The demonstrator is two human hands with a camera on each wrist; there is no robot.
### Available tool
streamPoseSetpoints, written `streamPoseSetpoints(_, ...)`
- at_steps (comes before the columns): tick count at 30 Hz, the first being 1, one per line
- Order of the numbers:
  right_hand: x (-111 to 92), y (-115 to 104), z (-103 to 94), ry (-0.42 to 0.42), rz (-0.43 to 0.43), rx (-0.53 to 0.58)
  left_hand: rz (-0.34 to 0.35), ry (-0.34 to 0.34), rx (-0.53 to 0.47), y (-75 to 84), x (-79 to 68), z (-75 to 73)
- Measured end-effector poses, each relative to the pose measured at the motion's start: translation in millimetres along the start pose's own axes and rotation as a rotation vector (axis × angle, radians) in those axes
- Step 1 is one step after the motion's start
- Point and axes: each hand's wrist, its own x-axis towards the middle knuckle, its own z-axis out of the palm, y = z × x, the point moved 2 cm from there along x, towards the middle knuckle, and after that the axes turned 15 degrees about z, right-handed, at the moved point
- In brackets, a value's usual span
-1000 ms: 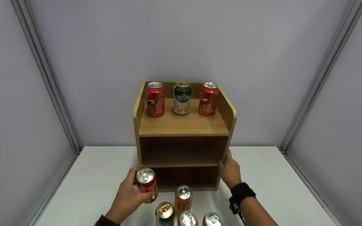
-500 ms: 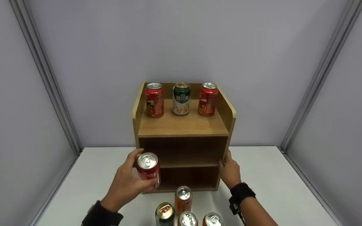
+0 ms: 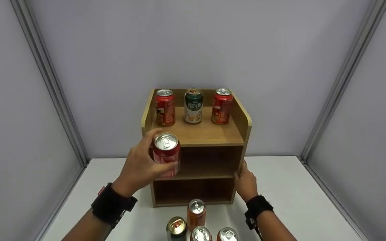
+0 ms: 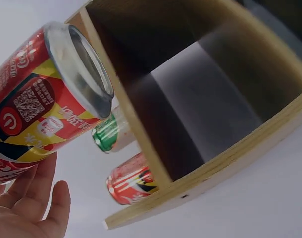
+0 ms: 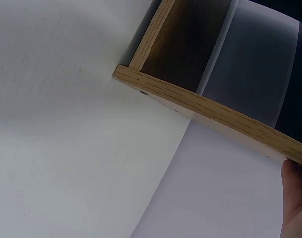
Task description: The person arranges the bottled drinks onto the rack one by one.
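In the head view my left hand [image 3: 142,167] holds a red soda can [image 3: 167,155] between thumb and fingers, its silver lid facing up. The can is raised in front of the left part of a small wooden shelf [image 3: 209,137], overlapping the top board's front edge and the middle compartment. The left wrist view shows the can's printed side [image 4: 37,106] close up. My right hand [image 3: 246,182] grips the shelf's right side panel [image 5: 210,106], partway up. On the top board stand a red can [image 3: 165,108], a green and white can [image 3: 193,107] and another red can [image 3: 222,107].
In front of the shelf, on the white table [image 3: 290,197], several cans stand: an orange one [image 3: 196,214], a dark one with a gold lid [image 3: 176,227] and others cut off by the lower edge. Grey walls [image 3: 280,67] enclose the table.
My left hand has lifted the red soda can from low before the bottom compartment up to the top board's front edge, moving slightly right. The right hand stays on the side panel.
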Motion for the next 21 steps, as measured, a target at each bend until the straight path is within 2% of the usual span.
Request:
streamPoseSetpoints(4,0.3,0.6,-0.4,0.003,0.016,-0.004,0.062,-0.005,0.029,-6.1,16.5,-3.3)
streamPoseSetpoints(9,-0.7,1.4,-1.0,0.004,0.021,-0.006,0.065,-0.009,0.053,-16.1,37.2,-9.2)
streamPoseSetpoints(16,-4.3,0.3,0.3,0.014,-0.005,-0.002,0.030,-0.009,0.066,-34.3,65.7,-17.7)
streamPoseSetpoints(21,-9.8,-2.3,6.1,-0.002,0.009,0.000,-0.024,-0.050,0.084,-46.3,72.3,-22.6)
